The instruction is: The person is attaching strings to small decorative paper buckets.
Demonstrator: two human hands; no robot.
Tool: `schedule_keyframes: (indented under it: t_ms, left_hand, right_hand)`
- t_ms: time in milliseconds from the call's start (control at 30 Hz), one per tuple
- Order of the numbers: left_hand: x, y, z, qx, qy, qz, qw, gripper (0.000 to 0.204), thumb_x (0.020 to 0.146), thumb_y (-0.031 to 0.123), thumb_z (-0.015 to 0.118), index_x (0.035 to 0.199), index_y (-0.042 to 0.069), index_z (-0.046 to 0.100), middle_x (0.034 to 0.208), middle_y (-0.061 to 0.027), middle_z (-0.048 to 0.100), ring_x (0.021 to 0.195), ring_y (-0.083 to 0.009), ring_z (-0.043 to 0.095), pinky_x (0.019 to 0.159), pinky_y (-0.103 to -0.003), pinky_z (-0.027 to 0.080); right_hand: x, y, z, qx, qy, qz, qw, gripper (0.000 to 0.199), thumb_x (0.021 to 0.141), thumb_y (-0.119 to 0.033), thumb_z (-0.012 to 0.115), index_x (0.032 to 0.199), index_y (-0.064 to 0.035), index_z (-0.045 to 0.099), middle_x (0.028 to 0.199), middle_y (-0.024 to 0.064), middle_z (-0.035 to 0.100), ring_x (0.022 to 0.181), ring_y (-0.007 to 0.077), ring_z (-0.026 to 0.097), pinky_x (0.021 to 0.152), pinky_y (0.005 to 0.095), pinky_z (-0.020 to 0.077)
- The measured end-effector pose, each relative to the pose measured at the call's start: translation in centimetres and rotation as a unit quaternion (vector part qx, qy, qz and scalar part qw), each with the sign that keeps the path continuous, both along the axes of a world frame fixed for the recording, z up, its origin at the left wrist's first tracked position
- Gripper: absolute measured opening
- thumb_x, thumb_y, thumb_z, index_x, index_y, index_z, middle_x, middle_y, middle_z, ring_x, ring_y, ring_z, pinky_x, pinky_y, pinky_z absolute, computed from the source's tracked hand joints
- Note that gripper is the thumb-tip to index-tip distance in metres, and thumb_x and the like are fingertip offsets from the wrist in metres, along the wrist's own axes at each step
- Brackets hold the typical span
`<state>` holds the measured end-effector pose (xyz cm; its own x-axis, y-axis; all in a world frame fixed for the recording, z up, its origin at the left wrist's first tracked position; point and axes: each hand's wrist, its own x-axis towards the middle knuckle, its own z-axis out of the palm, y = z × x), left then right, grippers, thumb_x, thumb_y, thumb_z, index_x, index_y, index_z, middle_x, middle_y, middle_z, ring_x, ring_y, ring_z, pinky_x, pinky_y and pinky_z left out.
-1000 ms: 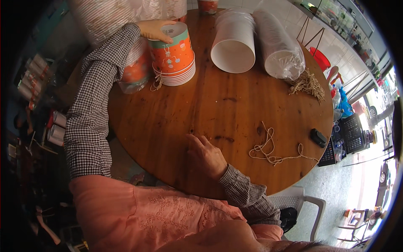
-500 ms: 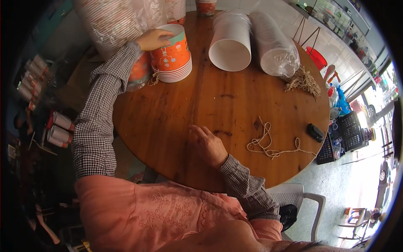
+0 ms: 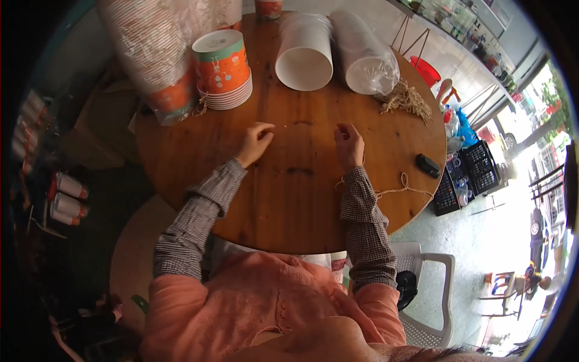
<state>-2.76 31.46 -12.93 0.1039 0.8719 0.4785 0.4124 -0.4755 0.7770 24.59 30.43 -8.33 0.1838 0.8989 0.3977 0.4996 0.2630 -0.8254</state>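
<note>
1. While the left hand (image 3: 258, 140) is empty, thumb and fingertips apart, hold it ready.
2. The right hand (image 3: 350, 143) curls; I cannot tell whether it pinches string (image 3: 405, 188), which shows on the surface (image 3: 289, 208) at both sides of that forearm.
3. Draw slowly, easing the 1 visible loop past the sleeve (image 3: 365, 217).

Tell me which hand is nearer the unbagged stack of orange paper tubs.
Left. The left hand is in front of the orange paper-tub stack, slightly to its right, not touching; the right hand is farther off to the right.
</note>
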Motion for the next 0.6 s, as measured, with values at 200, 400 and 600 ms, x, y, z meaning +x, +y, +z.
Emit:
schedule_keyframes:
  t_ms: [200,400,600]
  left_hand:
    - [2.6,7.3,-2.5,0.012,-0.192,0.065,0.979,0.049,0.085,0.007,0.062,0.131,0.005,0.046,0.125,-0.0138,0.051,0.099,-0.0206,0.058,0.08,-0.029,0.051]
    - [5.2,12.3,1.5,0.027,-0.199,0.05,0.978,0.085,0.081,0.001,0.062,0.149,0.013,0.012,0.152,-0.0156,0.018,0.123,-0.0318,0.047,0.093,-0.036,0.049]
    - [4.0,15.4,0.5,0.039,-0.326,-0.002,0.945,0.066,0.084,-0.006,0.054,0.143,0.009,0.028,0.136,-0.0082,0.04,0.112,-0.0179,0.05,0.091,-0.03,0.045]
  right_hand:
    - [-3.0,8.0,-0.4,0.017,0.005,0.0,1.0,0.034,0.085,-0.017,0.062,0.116,-0.0034,0.058,0.102,0.0165,0.065,0.091,0.0265,0.064,0.077,0.0345,0.0511]
    - [-2.9,14.8,-3.3,0.082,0.076,0.015,0.994,0.055,0.089,-0.005,0.059,0.139,-0.0065,0.037,0.129,0.0126,0.054,0.115,0.0204,0.053,0.087,0.0305,0.0491]
    - [-3.9,17.0,-3.5,0.115,0.11,0.046,0.986,0.043,0.088,-0.005,0.06,0.128,-0.0025,0.046,0.098,0.0068,0.066,0.087,0.0138,0.062,0.075,0.027,0.05]
